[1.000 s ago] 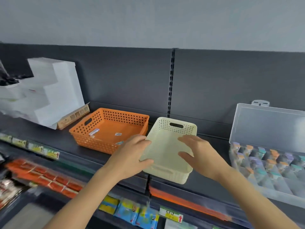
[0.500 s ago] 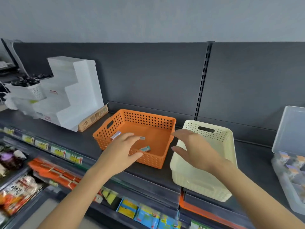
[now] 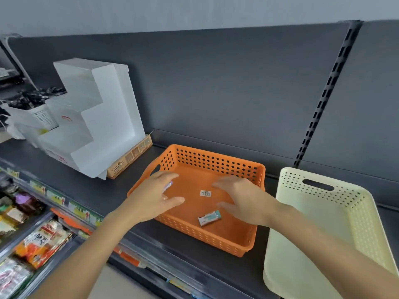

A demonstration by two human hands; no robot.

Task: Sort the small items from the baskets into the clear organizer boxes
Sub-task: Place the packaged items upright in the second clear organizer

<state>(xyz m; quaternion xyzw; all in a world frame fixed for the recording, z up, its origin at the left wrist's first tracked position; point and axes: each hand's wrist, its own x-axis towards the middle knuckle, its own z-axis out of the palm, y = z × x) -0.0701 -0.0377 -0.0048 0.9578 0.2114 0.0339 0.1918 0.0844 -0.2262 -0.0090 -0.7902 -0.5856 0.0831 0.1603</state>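
tan carton point(image 3: 129, 157): brown lettering, illegible | sticker point(image 3: 205, 193) in orange basket point(image 3: 216, 162): print unreadable

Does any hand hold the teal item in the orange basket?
No, the teal item lies free on the orange basket floor, between the open left hand and right hand.

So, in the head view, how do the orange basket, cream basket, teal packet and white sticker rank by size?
1. cream basket, orange basket: alike; cream is nearer, so unsure.
2. teal packet
3. white sticker
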